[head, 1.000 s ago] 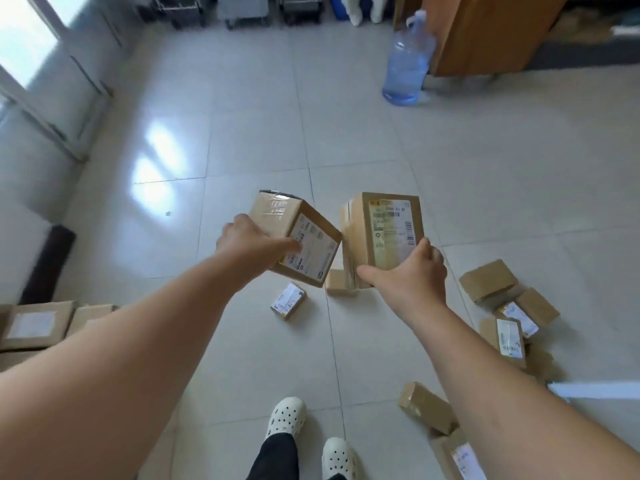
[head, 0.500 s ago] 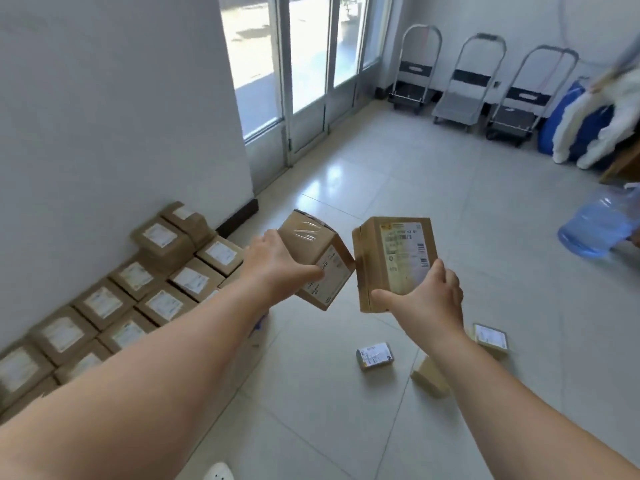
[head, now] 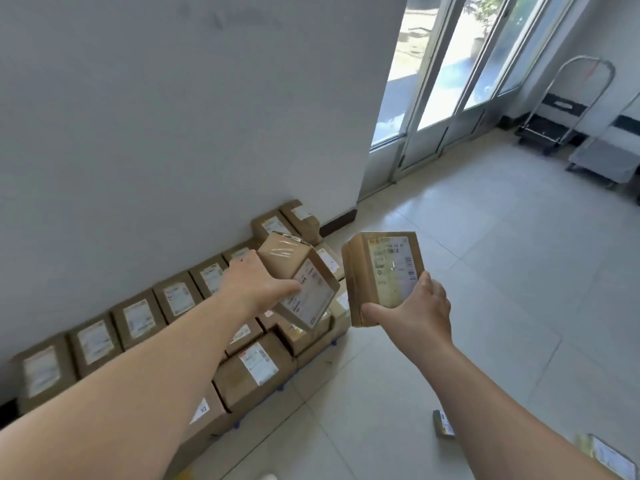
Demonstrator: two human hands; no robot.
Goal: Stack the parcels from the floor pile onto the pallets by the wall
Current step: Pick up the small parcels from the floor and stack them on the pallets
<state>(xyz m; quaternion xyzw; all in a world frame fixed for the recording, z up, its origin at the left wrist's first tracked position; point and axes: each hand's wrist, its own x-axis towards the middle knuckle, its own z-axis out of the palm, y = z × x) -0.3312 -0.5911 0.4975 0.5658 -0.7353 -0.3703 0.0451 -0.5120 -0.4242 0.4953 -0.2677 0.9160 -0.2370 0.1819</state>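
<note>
Parcels, two, both in the air.

- **Left:** The left hand (head: 258, 287) grips a brown cardboard parcel with clear tape and a white label (head: 294, 268). It is held from one side and tilted corner-down.
- **Right:** The right hand (head: 420, 311) cups a second brown cardboard parcel with a barcode label (head: 384, 271) from below, upright.
- **Position:** The left parcel hangs above the rows of labelled brown parcels stacked along the white wall (head: 138, 317), which sit on a blue-edged pallet (head: 333, 342). The right parcel hangs over the pale tiled floor (head: 485, 271).
- **Risk:** The tilted parcel looks loosely held and could slip onto the stack. Set down crooked, it may slide off the outer row. A small loose parcel (head: 442, 423) on the floor could trip a step.
- **Change:** Half a second ago the stack sat off to the left. Now it lies beneath the left hand, and the blue water bottle is out of view.
</note>
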